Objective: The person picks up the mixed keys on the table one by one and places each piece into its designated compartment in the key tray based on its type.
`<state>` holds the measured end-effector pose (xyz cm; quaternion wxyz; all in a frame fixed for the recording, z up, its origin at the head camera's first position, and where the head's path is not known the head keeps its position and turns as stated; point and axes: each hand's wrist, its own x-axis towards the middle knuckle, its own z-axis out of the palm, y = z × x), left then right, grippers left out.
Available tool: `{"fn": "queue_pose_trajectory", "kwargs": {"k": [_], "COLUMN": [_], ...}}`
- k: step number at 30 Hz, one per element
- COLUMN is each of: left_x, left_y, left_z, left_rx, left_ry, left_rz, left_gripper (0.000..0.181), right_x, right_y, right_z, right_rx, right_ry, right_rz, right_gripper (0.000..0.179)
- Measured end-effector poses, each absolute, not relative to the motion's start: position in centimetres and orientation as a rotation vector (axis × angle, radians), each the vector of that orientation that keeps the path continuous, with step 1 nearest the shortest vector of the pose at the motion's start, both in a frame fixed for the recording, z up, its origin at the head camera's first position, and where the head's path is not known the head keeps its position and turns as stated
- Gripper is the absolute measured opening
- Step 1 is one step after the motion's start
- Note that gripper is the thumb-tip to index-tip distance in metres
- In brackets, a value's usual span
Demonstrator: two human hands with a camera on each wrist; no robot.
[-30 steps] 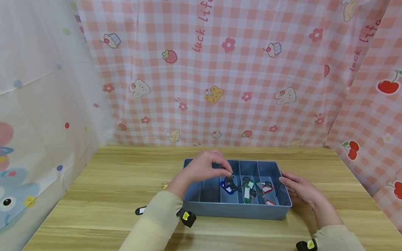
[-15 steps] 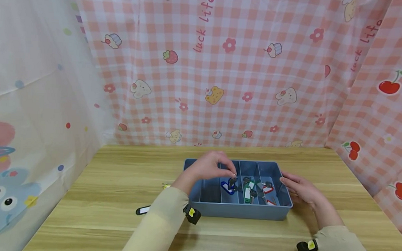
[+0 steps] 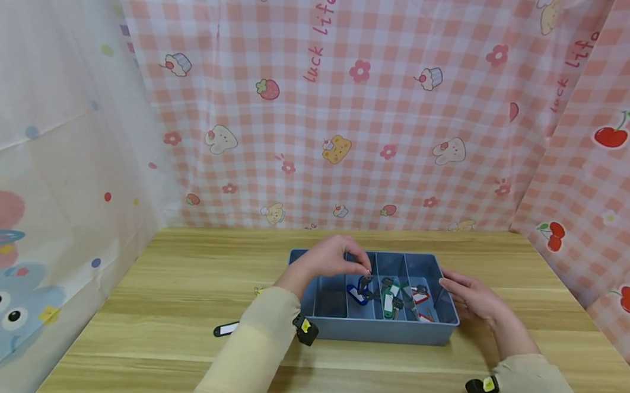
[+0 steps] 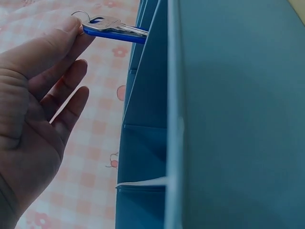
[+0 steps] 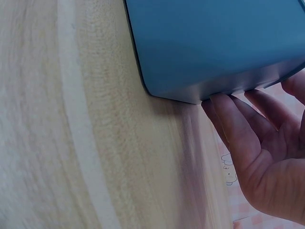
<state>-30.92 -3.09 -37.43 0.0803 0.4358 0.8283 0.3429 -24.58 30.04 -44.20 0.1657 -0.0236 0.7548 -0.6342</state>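
My left hand [image 3: 333, 258] is over the blue-grey divided box [image 3: 372, 330]. Its thumb and forefinger pinch the metal ring of a key [image 4: 107, 22] with a blue key tag [image 4: 112, 35], which hangs into the middle compartment. Another blue key tag [image 3: 357, 294] lies beneath it. To the right, one compartment holds green key tags [image 3: 388, 304] with keys, and the last holds red key tags [image 3: 419, 297] with keys. My right hand [image 3: 470, 295] touches the box's right end; in the right wrist view its fingers [image 5: 233, 117], fairly straight, rest against the outer wall.
A black key tag [image 3: 225, 329] lies on the wooden table [image 3: 182, 272] left of the box. Something small and yellow [image 3: 259, 291] is partly hidden behind the left forearm. A pink checked cloth [image 3: 372, 122] hangs behind the table.
My left hand has moved slightly right over the middle compartment, the pinched key and blue tag moving with it. The right hand and the box stay put.
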Motion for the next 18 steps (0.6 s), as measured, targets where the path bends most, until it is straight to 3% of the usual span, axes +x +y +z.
{"fn": "queue_pose_trajectory", "kwargs": {"k": [18], "left_x": [-31.71], "left_y": [-2.8], "left_z": [-37.9], "left_rx": [1.257], "left_ry": [2.445], "left_rz": [1.047], "left_gripper": [0.006], "right_x": [-24.58], "right_y": [29.99], "right_z": [-44.23], "right_rx": [-0.059], "right_ry": [2.132], "right_rz": [-1.82], "right_gripper": [0.071]}}
